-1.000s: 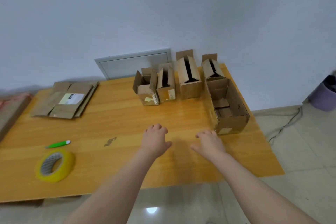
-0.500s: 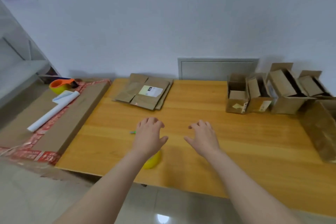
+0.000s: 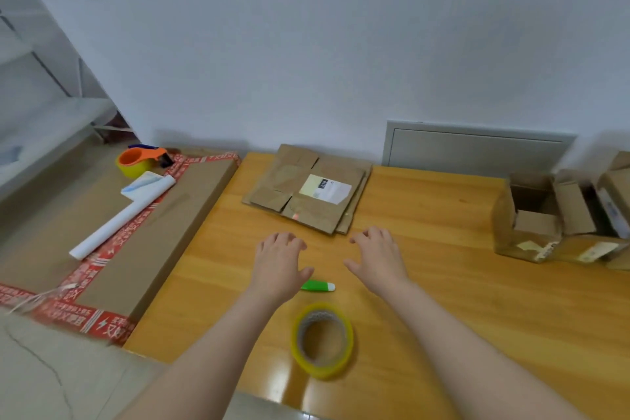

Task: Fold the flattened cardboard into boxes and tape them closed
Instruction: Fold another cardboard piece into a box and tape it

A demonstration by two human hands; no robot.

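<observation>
Far-right boxes (image 3: 537, 223) run off-frame, insides shadowed; relaxed, empty left hand (image 3: 278, 262) partly hides green tool (image 3: 318, 286); right hand (image 3: 376, 261) likewise slack.

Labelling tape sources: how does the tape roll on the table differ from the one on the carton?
The loose tape roll lies bare on the wooden table, near centre; the dispenser roll sits in an orange dispenser on the flat carton, far left. Both are yellowish.
</observation>
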